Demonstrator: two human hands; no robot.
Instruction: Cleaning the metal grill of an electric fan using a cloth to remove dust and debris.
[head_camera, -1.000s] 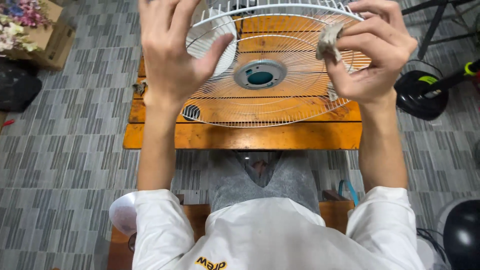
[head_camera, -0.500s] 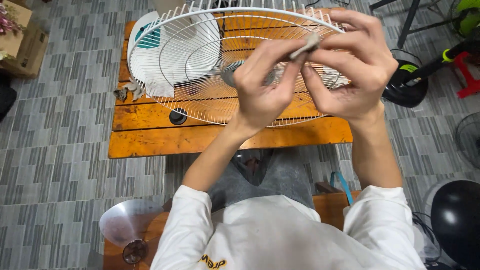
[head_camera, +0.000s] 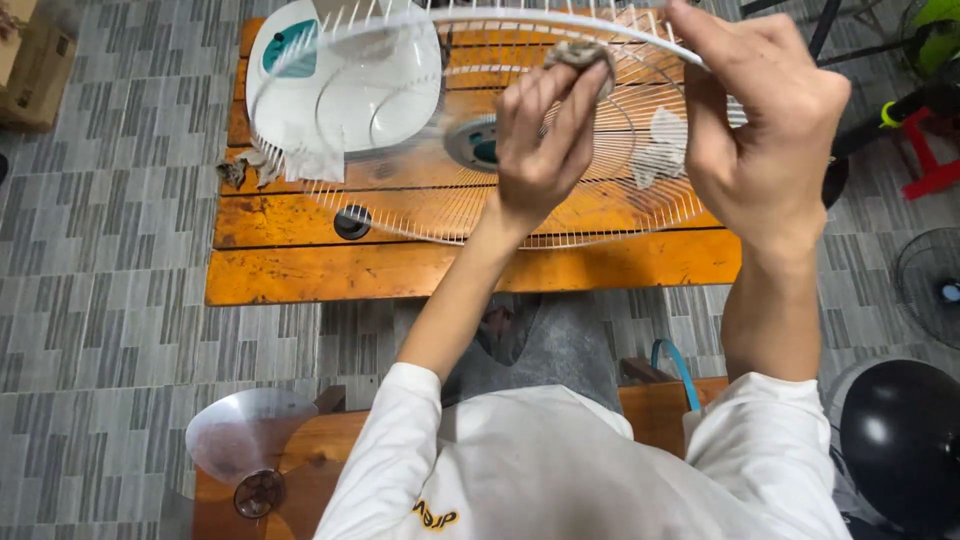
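Fan grille (head_camera: 560, 215), white wire, held up over the orange wooden tabletop (head_camera: 470, 265), tilted toward the camera, its rim near the tabletop's far edge at top of view. Right hand (head_camera: 765, 140): grip closed around the grille's outer rim at the upper right, carrying it. Left hand (head_camera: 545, 140): fingers pinched shut on a grey wad of cloth (head_camera: 580, 55), pressed against the wires near the top rim. To do this well, judging from the hold: keep the rim hand firm so the wires don't flex away, wipe along each wire from hub (head_camera: 480, 145) outward, rotate the grille rather than stretching. A white fan housing (head_camera: 345, 80) lies at the tabletop's far left corner. Clear fan blade (head_camera: 250, 440) rests on a lower wooden surface, near left.
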